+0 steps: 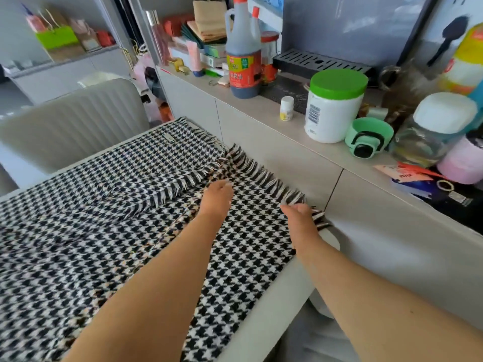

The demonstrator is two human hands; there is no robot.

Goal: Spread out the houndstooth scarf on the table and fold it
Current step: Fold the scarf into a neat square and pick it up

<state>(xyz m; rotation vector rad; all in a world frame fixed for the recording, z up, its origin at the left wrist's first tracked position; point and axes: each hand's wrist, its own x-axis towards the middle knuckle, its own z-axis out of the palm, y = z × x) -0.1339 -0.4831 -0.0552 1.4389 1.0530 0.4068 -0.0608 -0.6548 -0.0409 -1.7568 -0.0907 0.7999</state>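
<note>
Both hands, left [218, 195] and right [300, 218], apparently pinch the houndstooth scarf [130, 218]; dark-liquid bottle [243, 61] behind

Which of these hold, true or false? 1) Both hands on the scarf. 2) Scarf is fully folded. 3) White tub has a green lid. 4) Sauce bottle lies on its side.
1) True: left hand and right hand touch the scarf at its fringed end.
2) False: it lies spread over the table, one end flopped over.
3) True: tub, green lid.
4) False: the bottle stands upright.
</note>
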